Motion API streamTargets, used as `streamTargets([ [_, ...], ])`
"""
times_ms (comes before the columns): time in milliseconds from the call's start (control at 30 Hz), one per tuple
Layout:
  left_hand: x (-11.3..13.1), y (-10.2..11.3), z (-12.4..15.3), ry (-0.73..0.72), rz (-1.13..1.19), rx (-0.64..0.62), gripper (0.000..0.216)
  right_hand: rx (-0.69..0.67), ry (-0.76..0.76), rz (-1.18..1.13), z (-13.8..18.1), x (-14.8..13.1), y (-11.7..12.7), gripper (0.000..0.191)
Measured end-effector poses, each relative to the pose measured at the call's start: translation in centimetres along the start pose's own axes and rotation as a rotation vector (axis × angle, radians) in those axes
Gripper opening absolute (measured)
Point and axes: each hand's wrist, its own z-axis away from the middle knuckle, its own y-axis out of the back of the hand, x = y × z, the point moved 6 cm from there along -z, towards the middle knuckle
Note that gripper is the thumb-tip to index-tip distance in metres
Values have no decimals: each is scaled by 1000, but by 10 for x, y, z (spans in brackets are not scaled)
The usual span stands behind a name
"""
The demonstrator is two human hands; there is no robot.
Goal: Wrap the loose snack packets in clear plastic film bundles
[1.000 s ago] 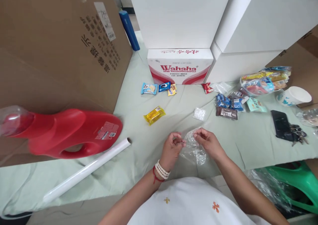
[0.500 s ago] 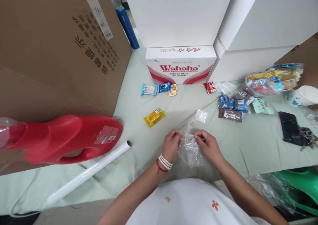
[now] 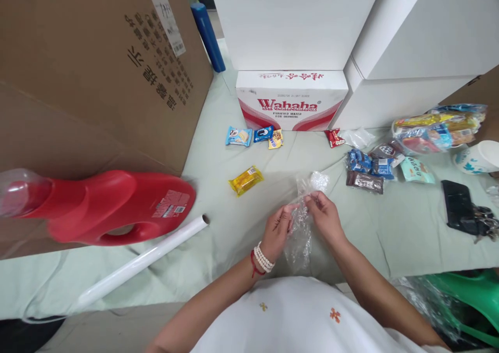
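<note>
Between my two hands hangs a crinkled clear plastic bag, held just above the table near its front edge. My left hand, with a beaded bracelet at the wrist, pinches the bag's left side. On the other side, the thumb and fingers of my right hand are closed on its upper part. Right behind my hands lies a small clear wrapper, partly overlapped by the plastic. A yellow wrapped snack rests on the cloth, left of and beyond my left hand.
Several small packets, among them a light blue one, lie before the Wahaha carton. Blue packets, a brown bar, a phone with keys and a paper cup are right. A red jug and white tube are left.
Both hands have risen slightly away from my body, the right one more, drawing the plastic bag longer and narrower. Its top now reaches the small wrapper. The camera view has shifted slightly.
</note>
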Motion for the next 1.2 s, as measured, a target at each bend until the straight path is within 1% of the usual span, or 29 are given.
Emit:
streamTargets([
  [67,-5,10,1,51,91,106,62,44,-92,-132,-9,8,-5,36],
  [100,-8,18,1,69,94,167,61,61,-128,-177,-12,11,-7,36],
  [167,-6,31,2,41,-37,260,50,69,-152,-200,-14,16,-10,34],
  [200,-1,37,3,-9,-159,291,45,65,-144,-184,-13,16,-11,33],
  [233,6,40,5,-79,-296,313,45,55,-128,-154,-13,16,-12,32],
  [300,23,40,8,-234,-533,332,63,30,-81,-77,-9,13,-14,29],
  [333,30,38,9,-295,-604,332,69,13,-54,-35,-8,11,-16,28],
  [367,35,36,9,-334,-629,326,69,-9,-30,4,-6,8,-18,28],
  [400,37,35,6,-337,-601,313,63,-37,-14,32,-4,6,-21,27],
  [433,36,35,2,-307,-536,299,50,-66,-9,43,-2,5,-24,27],
  [467,33,36,-2,-259,-452,285,34,-92,-11,35,-1,4,-26,28],
  [500,29,37,-7,-208,-371,273,25,-114,-22,9,0,3,-28,30],
  [533,24,38,-11,-167,-309,261,28,-123,-39,-33,1,3,-28,32],
  [633,13,43,-15,-66,-118,260,46,-102,-106,-180,0,6,-20,40],
  [700,6,44,-12,25,45,255,52,-96,-156,-217,-1,9,-14,44],
  [767,3,45,-8,85,148,245,56,-105,-193,-207,-2,14,-10,47],
  [900,7,47,-2,111,202,220,54,-119,-213,-147,-1,21,-10,51],
  [1033,8,53,-2,131,281,226,53,-106,-181,-139,-2,23,-15,47],
  [1133,6,58,-1,157,348,234,58,-67,-170,-168,-5,23,-16,44],
  [1200,5,58,0,178,386,198,64,-6,-140,-175,-6,22,-14,42],
])
